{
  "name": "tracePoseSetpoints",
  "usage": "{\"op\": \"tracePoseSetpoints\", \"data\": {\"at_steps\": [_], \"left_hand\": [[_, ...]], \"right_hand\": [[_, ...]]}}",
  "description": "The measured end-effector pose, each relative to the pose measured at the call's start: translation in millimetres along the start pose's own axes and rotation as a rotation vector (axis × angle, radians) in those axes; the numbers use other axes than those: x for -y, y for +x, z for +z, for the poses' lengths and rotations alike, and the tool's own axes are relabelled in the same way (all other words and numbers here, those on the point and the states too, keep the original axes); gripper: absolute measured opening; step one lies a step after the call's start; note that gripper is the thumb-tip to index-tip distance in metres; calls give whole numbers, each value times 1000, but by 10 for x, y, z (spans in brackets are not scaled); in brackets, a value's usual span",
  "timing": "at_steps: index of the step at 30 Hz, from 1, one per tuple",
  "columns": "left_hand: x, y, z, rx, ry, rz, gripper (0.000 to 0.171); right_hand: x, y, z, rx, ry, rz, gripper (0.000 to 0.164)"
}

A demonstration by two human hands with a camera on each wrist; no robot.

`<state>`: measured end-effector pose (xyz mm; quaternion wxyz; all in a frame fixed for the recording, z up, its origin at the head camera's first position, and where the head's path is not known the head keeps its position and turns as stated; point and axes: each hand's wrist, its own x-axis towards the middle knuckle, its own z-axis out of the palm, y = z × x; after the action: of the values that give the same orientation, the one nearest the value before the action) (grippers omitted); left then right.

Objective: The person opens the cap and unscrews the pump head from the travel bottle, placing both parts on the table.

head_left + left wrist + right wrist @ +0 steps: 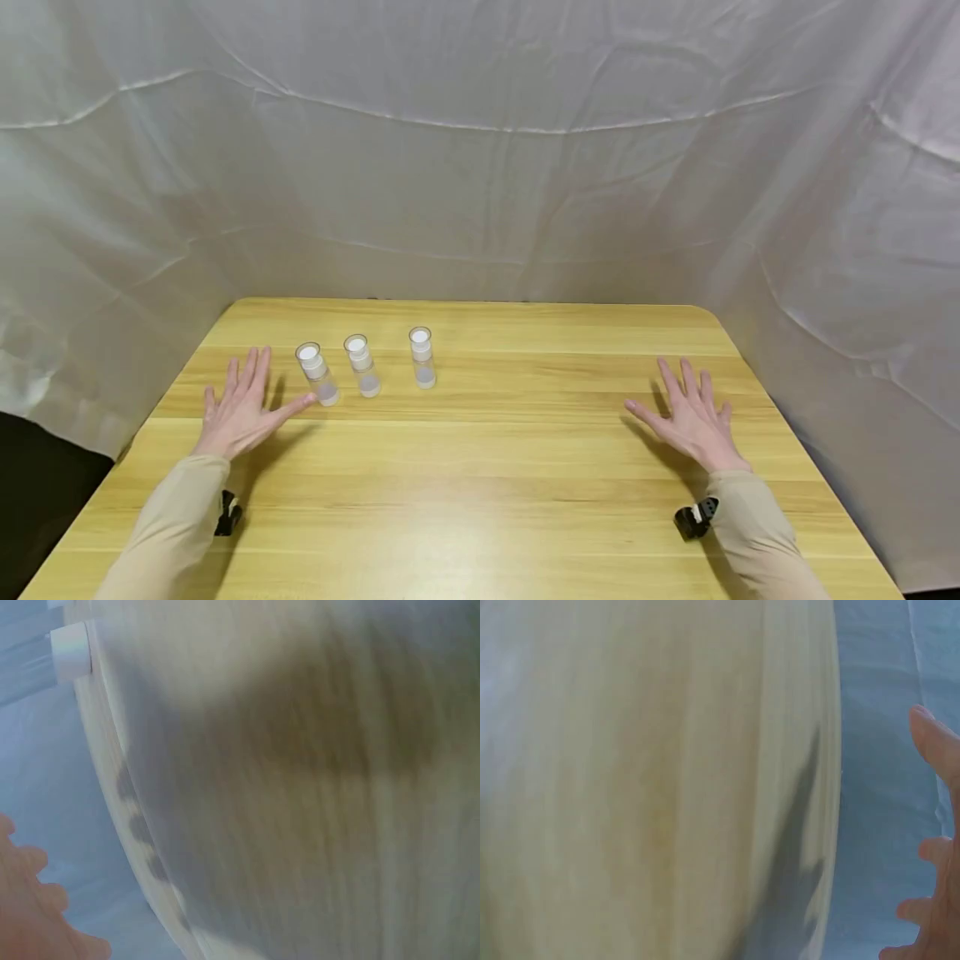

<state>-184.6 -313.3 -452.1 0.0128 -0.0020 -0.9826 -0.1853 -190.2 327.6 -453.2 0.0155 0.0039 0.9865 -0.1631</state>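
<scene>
Three clear cylindrical containers with white tops stand in a loose row on the left half of the table: a left container (318, 375), a middle container (363, 367) and a right container (423, 358). My left hand (238, 412) is spread palm down over the table, its thumb tip right at the left container's lower part in the head view. Part of one container (71, 652) shows at the upper left of the left wrist view. On the far right, my right hand (693, 421) hovers with straight, spread fingers and holds nothing.
The wooden table (525, 467) has rounded far corners. Pale grey sheeting (480, 183) hangs behind it and along both sides. A small black device (228, 513) sits at the left wrist, and another black device (695, 518) at the right wrist.
</scene>
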Motion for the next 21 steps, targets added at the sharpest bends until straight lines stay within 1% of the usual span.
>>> {"op": "tracePoseSetpoints", "data": {"at_steps": [4, 7, 9, 12, 15, 17, 21], "left_hand": [[-10, -4, -28, -5, -62, -6, 108], [-32, -1, -56, -7, -150, -13, 103], [-55, 2, -77, -17, -248, -22, 99], [-100, 3, -104, -31, -454, -57, 92], [-152, 5, -123, -67, -658, -93, 86], [-189, 9, -133, -100, -749, -104, 84], [-293, 26, -163, -182, -875, -126, 81]], "right_hand": [[17, 0, -6, 3, 53, 4, 101], [20, 4, -12, 11, 124, 6, 98], [26, 8, -18, 10, 175, 0, 96], [39, 19, -20, 1, 268, -8, 93], [63, 29, -15, -6, 372, -10, 89], [84, 31, -6, -10, 448, -4, 85], [119, 27, 23, -53, 566, 3, 76]]}}
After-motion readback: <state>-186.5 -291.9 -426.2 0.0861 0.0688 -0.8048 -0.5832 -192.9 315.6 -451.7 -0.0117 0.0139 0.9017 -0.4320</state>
